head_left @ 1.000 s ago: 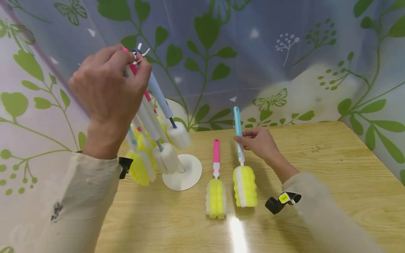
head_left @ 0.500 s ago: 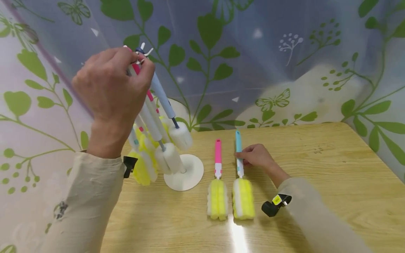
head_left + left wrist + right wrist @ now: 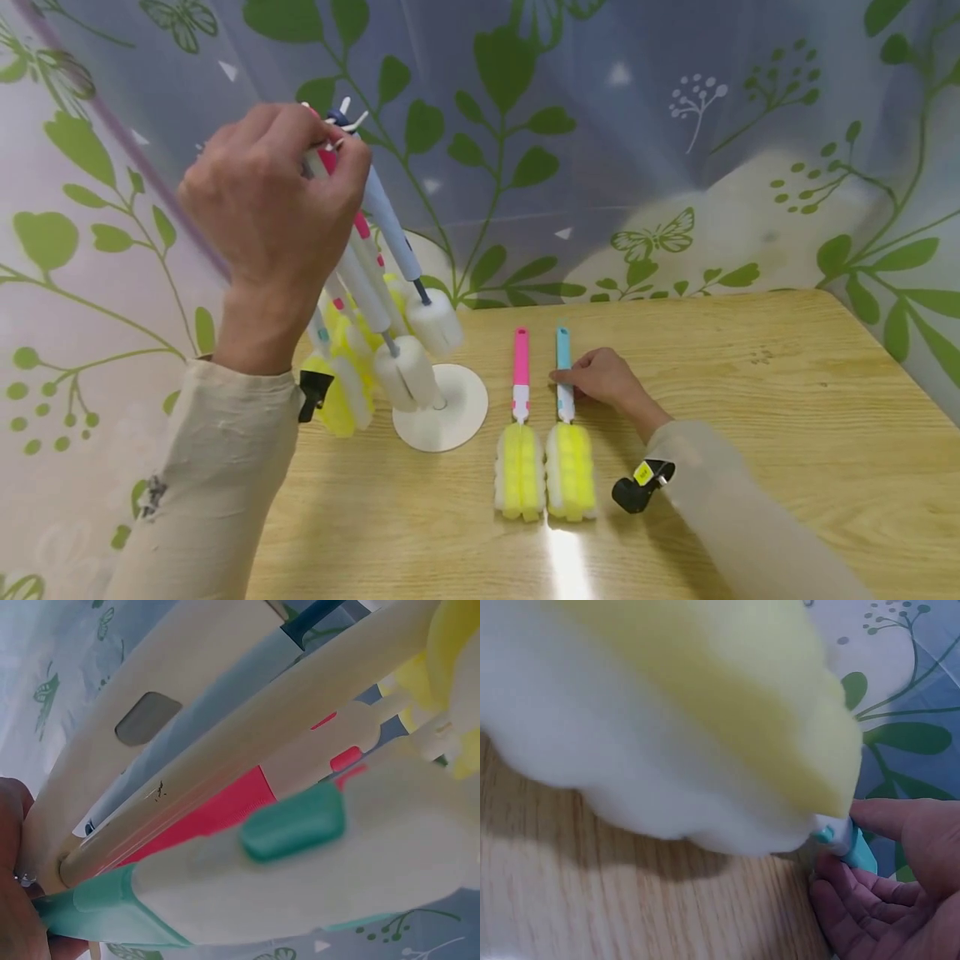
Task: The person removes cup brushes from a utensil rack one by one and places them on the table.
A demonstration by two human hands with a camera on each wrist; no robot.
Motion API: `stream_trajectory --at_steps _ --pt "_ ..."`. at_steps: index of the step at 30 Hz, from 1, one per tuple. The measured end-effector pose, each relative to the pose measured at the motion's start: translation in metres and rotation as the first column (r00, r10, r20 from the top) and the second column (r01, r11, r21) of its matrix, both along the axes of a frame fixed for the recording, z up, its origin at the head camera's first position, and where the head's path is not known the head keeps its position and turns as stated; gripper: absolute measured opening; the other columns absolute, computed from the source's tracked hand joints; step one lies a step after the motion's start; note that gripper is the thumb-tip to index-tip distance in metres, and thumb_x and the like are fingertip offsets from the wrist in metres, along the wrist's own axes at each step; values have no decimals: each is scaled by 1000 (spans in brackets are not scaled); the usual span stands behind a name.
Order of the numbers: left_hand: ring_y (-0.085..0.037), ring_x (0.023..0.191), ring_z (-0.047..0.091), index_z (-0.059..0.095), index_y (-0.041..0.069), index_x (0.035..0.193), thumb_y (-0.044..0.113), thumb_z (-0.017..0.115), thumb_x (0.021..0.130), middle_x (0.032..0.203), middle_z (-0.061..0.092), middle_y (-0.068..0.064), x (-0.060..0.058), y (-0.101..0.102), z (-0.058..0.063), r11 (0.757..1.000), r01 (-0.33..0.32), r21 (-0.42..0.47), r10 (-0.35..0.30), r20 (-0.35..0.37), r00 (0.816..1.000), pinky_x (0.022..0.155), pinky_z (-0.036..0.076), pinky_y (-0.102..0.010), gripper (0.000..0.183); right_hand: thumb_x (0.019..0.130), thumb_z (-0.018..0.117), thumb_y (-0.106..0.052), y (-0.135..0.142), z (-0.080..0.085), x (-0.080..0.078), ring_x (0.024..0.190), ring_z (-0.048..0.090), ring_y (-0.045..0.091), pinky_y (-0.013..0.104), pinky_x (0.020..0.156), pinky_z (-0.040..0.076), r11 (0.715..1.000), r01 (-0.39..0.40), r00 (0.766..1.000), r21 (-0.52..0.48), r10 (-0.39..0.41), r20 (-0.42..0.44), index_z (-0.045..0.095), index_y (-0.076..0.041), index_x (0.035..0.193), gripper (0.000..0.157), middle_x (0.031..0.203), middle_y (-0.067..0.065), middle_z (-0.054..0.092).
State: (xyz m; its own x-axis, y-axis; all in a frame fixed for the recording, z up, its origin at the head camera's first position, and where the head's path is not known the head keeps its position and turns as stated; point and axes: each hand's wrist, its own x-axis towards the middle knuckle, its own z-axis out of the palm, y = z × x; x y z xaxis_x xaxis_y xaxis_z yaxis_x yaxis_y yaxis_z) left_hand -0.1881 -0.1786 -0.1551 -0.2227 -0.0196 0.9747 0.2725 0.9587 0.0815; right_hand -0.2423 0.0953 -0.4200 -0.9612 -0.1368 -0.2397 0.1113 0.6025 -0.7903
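Note:
My left hand (image 3: pixel 273 183) is raised at the left and grips the top of a white brush stand, just below its hooks. Several bottle brushes hang there, among them ones with white sponge heads (image 3: pixel 405 375) and yellow-and-white heads (image 3: pixel 341 396). In the left wrist view, a brush with a green-and-white handle (image 3: pixel 225 892) hangs beside the hand; the exact grip is partly hidden. My right hand (image 3: pixel 611 379) pinches the handle of a blue-handled bottle brush (image 3: pixel 572 471) at the table. Close on its left lies a pink-handled bottle brush (image 3: pixel 520 471), roughly parallel.
The stand's round white base (image 3: pixel 461 425) rests on the wooden table (image 3: pixel 750 417), left of the two lying brushes. Behind the table hangs a leaf-patterned curtain (image 3: pixel 652 150). The hanging brushes crowd the left side.
The blue-handled brush has come down toward the front and slid left beside the pink-handled one, with my right hand still pinching its handle. My left hand keeps its grip on the stand.

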Motion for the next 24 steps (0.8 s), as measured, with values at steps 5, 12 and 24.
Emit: stream_trajectory --at_steps 5,12,24 --pt "-28 55 54 71 4 69 18 53 79 75 70 -5 -2 -3 -2 999 35 -7 -35 -23 999 54 23 -29 24 83 71 -35 -1 -2 1 46 39 10 24 48 32 999 -25 999 24 25 -20 41 -14 52 48 47 -4 42" --pt "-27 55 55 70 4 66 17 54 78 76 71 -6 -4 -4 -3 996 84 -14 -85 -56 995 54 22 -28 24 84 70 -38 -1 -4 1 46 37 11 25 49 31 999 -40 999 37 42 -35 42 -14 53 48 48 -3 44" --pt "-28 58 58 67 3 63 13 52 75 70 68 -7 -8 -7 -3 988 146 -46 -150 -119 981 52 30 -36 22 84 69 -42 1 -3 2 62 57 18 27 56 42 1000 26 999 -14 -27 -45 55 -2 89 43 71 10 63"
